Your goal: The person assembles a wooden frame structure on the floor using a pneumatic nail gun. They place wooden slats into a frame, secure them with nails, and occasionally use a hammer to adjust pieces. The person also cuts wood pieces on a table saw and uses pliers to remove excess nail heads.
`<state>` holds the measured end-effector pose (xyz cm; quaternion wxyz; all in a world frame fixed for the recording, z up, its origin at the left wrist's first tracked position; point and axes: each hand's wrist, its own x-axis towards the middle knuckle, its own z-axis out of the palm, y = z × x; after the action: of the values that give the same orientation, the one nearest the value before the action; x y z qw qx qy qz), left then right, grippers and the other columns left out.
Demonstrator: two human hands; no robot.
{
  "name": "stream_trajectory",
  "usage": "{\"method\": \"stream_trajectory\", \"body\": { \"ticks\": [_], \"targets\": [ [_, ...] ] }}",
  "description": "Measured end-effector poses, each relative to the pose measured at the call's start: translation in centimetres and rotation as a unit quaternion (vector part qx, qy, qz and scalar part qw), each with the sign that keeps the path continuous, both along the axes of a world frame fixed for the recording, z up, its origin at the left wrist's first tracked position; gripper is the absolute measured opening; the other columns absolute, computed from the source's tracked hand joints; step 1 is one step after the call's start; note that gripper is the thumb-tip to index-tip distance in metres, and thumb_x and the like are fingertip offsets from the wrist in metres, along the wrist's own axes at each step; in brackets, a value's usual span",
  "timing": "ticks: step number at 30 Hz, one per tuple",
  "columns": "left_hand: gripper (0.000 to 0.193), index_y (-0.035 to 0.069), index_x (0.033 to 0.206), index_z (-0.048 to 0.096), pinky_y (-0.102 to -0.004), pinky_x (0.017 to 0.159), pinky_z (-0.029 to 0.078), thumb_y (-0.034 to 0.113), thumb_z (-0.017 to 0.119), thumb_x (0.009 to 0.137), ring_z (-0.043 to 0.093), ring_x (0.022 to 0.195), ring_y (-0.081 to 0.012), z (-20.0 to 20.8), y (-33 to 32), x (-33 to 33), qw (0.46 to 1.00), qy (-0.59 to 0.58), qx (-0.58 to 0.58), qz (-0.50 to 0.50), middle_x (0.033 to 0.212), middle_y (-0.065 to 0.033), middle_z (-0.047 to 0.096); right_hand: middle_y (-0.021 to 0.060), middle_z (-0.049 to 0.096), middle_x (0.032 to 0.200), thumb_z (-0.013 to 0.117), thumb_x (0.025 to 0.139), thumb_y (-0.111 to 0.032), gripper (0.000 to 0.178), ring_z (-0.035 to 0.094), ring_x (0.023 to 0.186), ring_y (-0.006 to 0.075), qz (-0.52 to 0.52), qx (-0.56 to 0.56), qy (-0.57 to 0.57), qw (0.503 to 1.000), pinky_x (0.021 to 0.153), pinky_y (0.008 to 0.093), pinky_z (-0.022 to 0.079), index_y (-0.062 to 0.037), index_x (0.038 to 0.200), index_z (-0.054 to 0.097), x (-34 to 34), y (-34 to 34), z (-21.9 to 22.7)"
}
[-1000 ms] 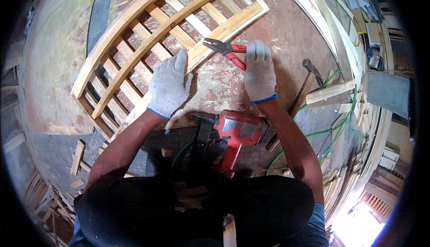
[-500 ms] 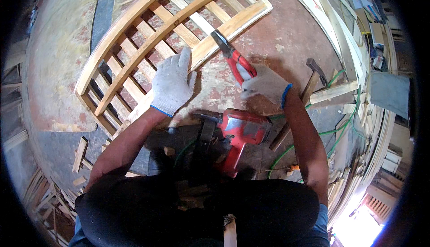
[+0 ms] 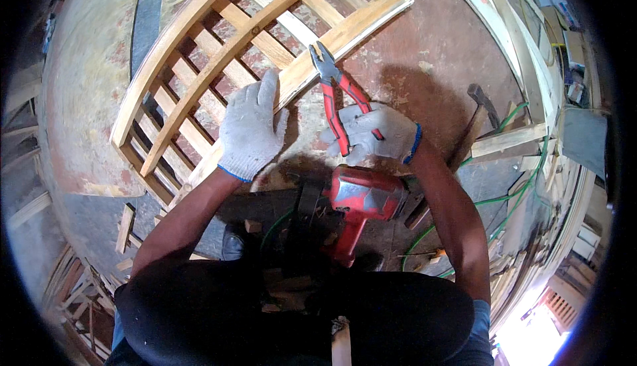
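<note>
In a white knitted glove, my left hand (image 3: 251, 124) lies flat with its fingers stretched over the near rail of a curved wooden lattice frame (image 3: 255, 31). My right hand (image 3: 381, 132), gloved the same way, grips a pair of pliers (image 3: 339, 97) with red and black handles. The handles are spread and the metal jaws are parted, with their tips at the frame's near rail. I cannot tell whether the jaws touch the wood. Below my hands, a red and silver nail gun (image 3: 366, 193) lies between my knees.
A hammer (image 3: 482, 104) rests to the right of my right hand. A green air hose (image 3: 511, 193) winds along the right side. Wood offcuts (image 3: 125, 228) lie at the lower left, and long pale strips (image 3: 494, 24) stand at the far right.
The pliers have gone from closed to spread apart, and their jaws now point more upright. My right hand has shifted slightly left and down. My left hand stays on the frame.
</note>
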<state>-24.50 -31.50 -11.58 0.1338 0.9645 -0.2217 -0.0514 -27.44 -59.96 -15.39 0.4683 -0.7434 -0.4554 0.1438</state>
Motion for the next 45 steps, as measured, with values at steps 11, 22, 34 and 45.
{"method": "stream_trajectory", "body": {
  "ticks": [11,22,34,45],
  "targets": [
    [0.077,0.0,0.154,0.035,-0.0511,0.103,0.047,0.023,0.07,0.09,0.056,0.119,-0.0426,-0.1,-0.1,0.1,0.999,0.025,0.026,0.008,0.132,-0.0253,0.057,0.0252,0.065,0.128,0.058,0.102,-0.013,0.044,0.066,0.116,0.0416,-0.134,0.366,0.77,0.505,0.103,0.0604,0.052,0.0074,0.14,0.052,-3.6,3.1,-2.0],
    [0.073,-0.001,0.149,0.041,-0.0515,0.099,0.047,0.022,0.071,0.087,0.057,0.114,-0.0421,-0.2,-0.2,0.1,1.0,-0.008,0.003,0.004,0.123,-0.0244,0.059,0.0172,0.069,0.111,0.058,0.101,-0.019,0.04,0.069,0.097,0.0306,-0.128,0.368,0.738,0.551,0.089,0.045,0.055,0.0049,0.134,0.057,-3.6,4.4,-1.9],
    [0.076,0.0,0.153,0.038,-0.0514,0.098,0.049,0.023,0.071,0.088,0.059,0.114,-0.0428,-0.7,0.0,0.1,1.0,0.004,0.005,0.002,0.127,-0.025,0.059,0.0058,0.066,0.079,0.058,0.102,-0.022,0.023,0.062,0.066,0.0188,-0.237,0.308,0.733,0.558,0.062,0.0342,0.05,-0.0012,0.109,0.065,-4.0,5.2,-0.6],
    [0.075,0.0,0.154,0.037,-0.0511,0.1,0.049,0.023,0.069,0.09,0.059,0.115,-0.0436,-0.4,0.3,-0.1,1.0,-0.001,0.0,0.0,0.127,-0.0264,0.059,0.017,0.071,0.108,0.065,0.097,-0.039,0.051,0.069,0.098,0.0269,-0.731,-0.074,0.217,0.642,0.086,0.0395,0.055,0.001,0.129,0.064,-13.0,-7.3,4.6]
  ]
}}
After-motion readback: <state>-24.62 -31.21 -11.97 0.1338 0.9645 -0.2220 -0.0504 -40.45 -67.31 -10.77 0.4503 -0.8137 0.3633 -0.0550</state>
